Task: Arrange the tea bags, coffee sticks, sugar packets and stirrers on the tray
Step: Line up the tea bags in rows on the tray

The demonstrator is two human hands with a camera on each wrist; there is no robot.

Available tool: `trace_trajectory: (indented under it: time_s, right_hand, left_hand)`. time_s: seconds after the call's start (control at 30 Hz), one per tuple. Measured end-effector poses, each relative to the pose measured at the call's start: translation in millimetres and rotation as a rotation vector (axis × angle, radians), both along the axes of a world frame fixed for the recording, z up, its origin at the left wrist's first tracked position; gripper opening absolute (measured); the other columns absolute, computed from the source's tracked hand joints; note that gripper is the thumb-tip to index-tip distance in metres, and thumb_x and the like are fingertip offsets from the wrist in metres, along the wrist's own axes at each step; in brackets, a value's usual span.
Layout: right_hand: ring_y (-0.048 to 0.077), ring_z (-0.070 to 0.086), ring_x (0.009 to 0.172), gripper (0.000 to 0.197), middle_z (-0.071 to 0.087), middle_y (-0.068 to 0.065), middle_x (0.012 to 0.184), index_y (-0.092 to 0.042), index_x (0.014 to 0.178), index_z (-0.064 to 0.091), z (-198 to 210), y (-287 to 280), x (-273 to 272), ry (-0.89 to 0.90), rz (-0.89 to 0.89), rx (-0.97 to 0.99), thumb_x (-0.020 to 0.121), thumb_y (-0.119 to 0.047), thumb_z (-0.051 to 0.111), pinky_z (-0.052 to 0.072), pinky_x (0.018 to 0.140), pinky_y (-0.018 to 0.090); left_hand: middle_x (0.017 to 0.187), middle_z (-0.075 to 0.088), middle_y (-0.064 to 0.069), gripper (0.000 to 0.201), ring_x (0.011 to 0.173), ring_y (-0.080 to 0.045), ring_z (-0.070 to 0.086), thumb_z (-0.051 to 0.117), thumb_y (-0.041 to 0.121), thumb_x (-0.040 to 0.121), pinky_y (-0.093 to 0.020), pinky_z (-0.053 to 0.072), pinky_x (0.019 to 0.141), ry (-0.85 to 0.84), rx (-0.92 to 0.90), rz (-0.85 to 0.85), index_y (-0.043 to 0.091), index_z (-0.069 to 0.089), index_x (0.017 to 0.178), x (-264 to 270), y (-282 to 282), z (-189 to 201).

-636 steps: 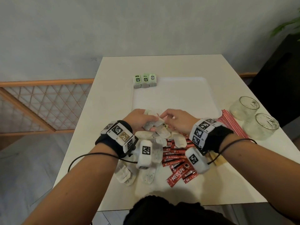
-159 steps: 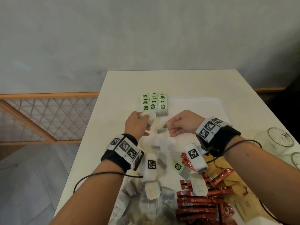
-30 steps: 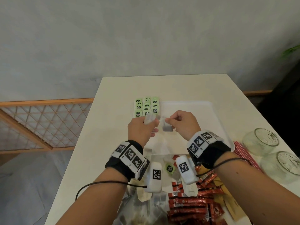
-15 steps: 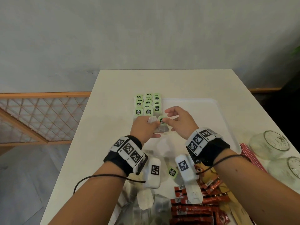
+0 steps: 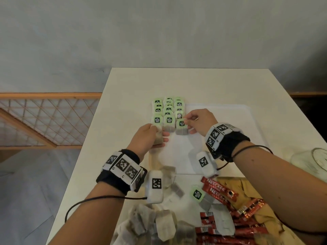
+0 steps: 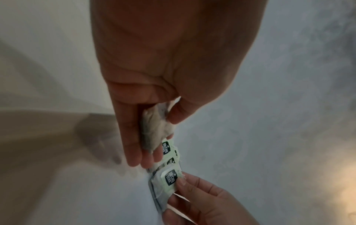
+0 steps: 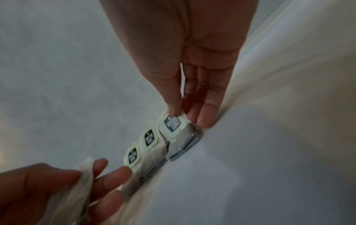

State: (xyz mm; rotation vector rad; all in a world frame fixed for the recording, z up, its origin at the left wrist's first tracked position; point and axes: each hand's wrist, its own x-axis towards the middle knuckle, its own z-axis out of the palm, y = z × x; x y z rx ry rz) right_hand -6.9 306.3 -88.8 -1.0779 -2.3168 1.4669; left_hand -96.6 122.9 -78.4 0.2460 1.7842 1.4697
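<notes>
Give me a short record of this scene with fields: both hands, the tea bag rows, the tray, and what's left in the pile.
left hand: holds a bunch of tea bags, spare ones not yet laid down
right hand: pinches the green tag of the tea bag nearest the camera in the right column
tea bag rows: three columns, overlapping, at the tray's far left corner
tray: white, otherwise mostly bare
pile: loose tea bags, red coffee sticks, brown packets nearest the camera

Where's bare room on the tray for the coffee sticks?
The tray is bare right of the tea bag rows, from the right hand to the right rim, and down to the near rim. Its far-left corner is crowded; so is the near table, with loose tea bags and coffee sticks.
</notes>
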Motion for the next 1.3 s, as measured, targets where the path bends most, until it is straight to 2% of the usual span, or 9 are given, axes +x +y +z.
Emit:
trace_trajectory:
  time_s: [0.13, 0.23, 0.4, 0.67, 0.8, 0.93, 1.03, 1.17, 1.3]
  right_hand:
    - [0.018, 0.066, 0.068, 0.006, 0.065, 0.004, 0.077, -0.012, 0.088, 0.069, 1.1, -2.2, -8.1, 0.019, -0.014, 0.019, 0.087, -0.006, 0.069, 0.06, 0.058, 0.026]
    - [0.024, 0.068, 0.075, 0.007, 0.068, 0.007, 0.085, -0.014, 0.091, 0.07, 1.5, -2.9, -8.6, 0.012, -0.012, 0.039, 0.087, -0.008, 0.069, 0.061, 0.067, 0.034]
    - [0.018, 0.064, 0.085, 0.014, 0.07, 0.0, 0.093, -0.023, 0.098, 0.071, 9.5, -9.1, 2.1, 0.051, -0.002, 0.124, 0.084, -0.019, 0.071, 0.056, 0.082, 0.039]
    - [0.011, 0.065, 0.067, 0.011, 0.07, 0.002, 0.078, -0.021, 0.08, 0.069, 34.9, -49.9, 27.9, 0.042, 0.235, 0.031, 0.084, -0.031, 0.073, 0.054, 0.067, 0.03]
    - [0.016, 0.067, 0.063, 0.013, 0.072, 0.008, 0.076, -0.011, 0.081, 0.065, 38.5, -54.0, 31.1, 0.062, 0.111, 0.019, 0.085, -0.021, 0.072, 0.059, 0.069, 0.034]
    - [0.029, 0.07, 0.07, 0.02, 0.072, 0.012, 0.077, -0.007, 0.078, 0.06, 44.4, -61.1, 28.7, 0.071, 0.057, 0.034, 0.083, -0.022, 0.072, 0.06, 0.07, 0.04]
    - [0.026, 0.07, 0.071, 0.026, 0.072, 0.011, 0.08, -0.011, 0.075, 0.056, 47.0, -67.6, 25.0, 0.071, 0.083, -0.007, 0.083, -0.029, 0.072, 0.06, 0.068, 0.036]
    - [0.018, 0.07, 0.075, 0.037, 0.073, 0.001, 0.082, -0.005, 0.09, 0.064, 44.1, -68.5, 25.1, 0.016, 0.149, -0.054, 0.089, -0.043, 0.063, 0.058, 0.069, 0.034]
    - [0.015, 0.067, 0.074, 0.025, 0.072, -0.001, 0.087, -0.013, 0.09, 0.067, 31.1, -55.0, 31.4, -0.062, 0.121, -0.023, 0.091, -0.038, 0.063, 0.054, 0.068, 0.029]
  left_hand:
    - [0.098, 0.069, -0.011, 0.023, 0.087, -0.023, 0.066, 0.05, 0.017, 0.099, -0.039, 0.06, 0.081, 0.071, 0.024, 0.069, 0.002, 0.067, 0.104, 0.1, -9.4, -6.4]
    - [0.091, 0.067, -0.01, 0.02, 0.086, -0.022, 0.067, 0.054, 0.016, 0.098, -0.04, 0.06, 0.082, 0.115, 0.032, 0.075, 0.004, 0.066, 0.108, 3.9, -15.3, -8.2]
    - [0.103, 0.067, -0.014, 0.027, 0.083, -0.024, 0.07, 0.063, 0.004, 0.091, -0.036, 0.061, 0.071, 0.152, 0.029, 0.036, 0.006, 0.059, 0.118, 13.9, -16.5, -5.1]
    - [0.1, 0.071, -0.011, 0.024, 0.082, -0.021, 0.068, 0.074, 0.012, 0.084, -0.039, 0.061, 0.073, 0.313, 0.049, -0.015, 0.02, 0.058, 0.099, 36.7, -3.7, 14.4]
    - [0.099, 0.062, 0.009, 0.028, 0.087, -0.012, 0.062, 0.077, 0.037, 0.079, -0.032, 0.052, 0.076, 0.677, -0.124, 0.042, 0.027, 0.057, 0.095, 44.4, -2.3, 16.2]
    - [0.093, 0.064, 0.014, 0.035, 0.085, -0.005, 0.062, 0.077, 0.053, 0.073, -0.03, 0.05, 0.072, 0.75, -0.202, -0.04, 0.03, 0.06, 0.093, 53.6, -1.1, 21.6]
    - [0.091, 0.066, 0.014, 0.024, 0.084, -0.008, 0.065, 0.074, 0.044, 0.078, -0.03, 0.052, 0.073, 0.761, -0.215, -0.056, 0.029, 0.06, 0.09, 51.6, 0.4, 23.4]
    - [0.088, 0.071, 0.005, 0.008, 0.086, -0.016, 0.066, 0.067, 0.031, 0.085, -0.034, 0.054, 0.078, 0.733, -0.248, -0.047, 0.023, 0.069, 0.085, 33.2, -6.1, 15.5]
    - [0.088, 0.072, -0.003, 0.016, 0.087, -0.025, 0.065, 0.061, 0.027, 0.089, -0.031, 0.05, 0.075, 0.68, -0.351, -0.044, 0.018, 0.071, 0.082, 4.7, -16.2, 5.0]
